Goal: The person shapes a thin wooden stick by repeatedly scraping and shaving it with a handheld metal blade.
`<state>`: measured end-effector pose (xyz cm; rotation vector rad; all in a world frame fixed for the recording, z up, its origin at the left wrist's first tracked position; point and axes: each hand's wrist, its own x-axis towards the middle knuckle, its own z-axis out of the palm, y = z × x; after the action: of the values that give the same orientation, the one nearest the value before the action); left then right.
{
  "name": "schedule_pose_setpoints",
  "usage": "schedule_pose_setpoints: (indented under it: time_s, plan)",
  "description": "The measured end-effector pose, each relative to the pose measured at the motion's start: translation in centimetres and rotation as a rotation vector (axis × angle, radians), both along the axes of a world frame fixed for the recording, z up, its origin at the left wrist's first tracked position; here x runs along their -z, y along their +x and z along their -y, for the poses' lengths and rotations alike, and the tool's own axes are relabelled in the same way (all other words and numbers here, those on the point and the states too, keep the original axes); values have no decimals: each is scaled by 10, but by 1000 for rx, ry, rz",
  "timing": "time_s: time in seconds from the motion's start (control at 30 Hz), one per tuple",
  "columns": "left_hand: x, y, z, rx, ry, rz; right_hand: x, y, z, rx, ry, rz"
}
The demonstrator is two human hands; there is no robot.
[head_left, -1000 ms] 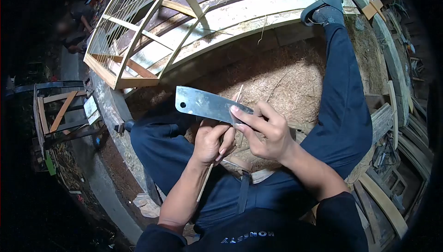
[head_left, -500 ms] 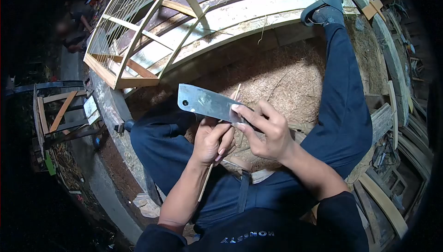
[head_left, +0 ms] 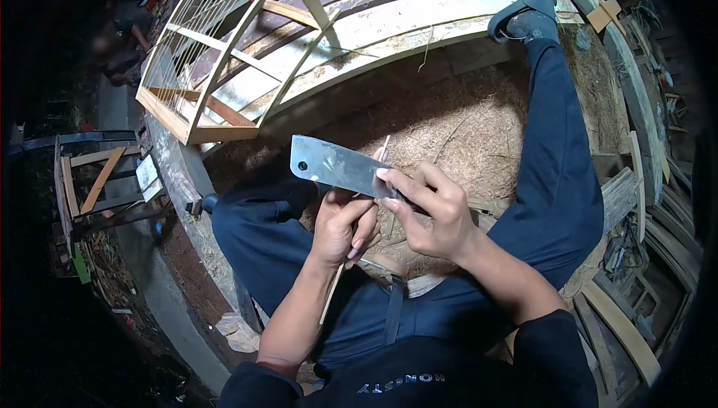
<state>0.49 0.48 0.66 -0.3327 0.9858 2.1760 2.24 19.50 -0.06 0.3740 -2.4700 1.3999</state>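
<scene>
My left hand (head_left: pixel 336 232) is closed around a thin wooden strip (head_left: pixel 332 296), which slants from my lap up past the blade. Its upper tip shows just beyond the metal. Fingers of my right hand (head_left: pixel 437 213) pinch the near end of a broad cleaver blade (head_left: pixel 336 165), with a round hole in its far corner. The blade lies across the strip just above my left hand. Whether the edge touches the strip I cannot tell, and any handle is hidden by my right hand.
A curved wooden cage frame (head_left: pixel 224 53) with thin bars stands on the pale bench board (head_left: pixel 389 34) ahead. Shavings (head_left: pixel 479 139) cover the floor between my legs. Wood scraps (head_left: pixel 621 326) lie at the right, a wooden rack (head_left: pixel 97 176) stands left, and another person (head_left: pixel 131 49) is at far left.
The cleaver blade has shifted very slightly to the right. Both hands keep almost the same position and grip.
</scene>
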Motion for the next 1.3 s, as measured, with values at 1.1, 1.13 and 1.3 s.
schedule_pose_setpoints:
  time_s: [1.1,1.13,1.3]
  plan:
    - [-6,-1,-3,47,-97,3,7,-4,-4,107,60,-7]
    - [-3,-1,-1,56,-95,-27,5,-6,-5,78,59,-35]
    - [-1,-3,-5,17,-123,-36,10,-8,1,122,20,-22]
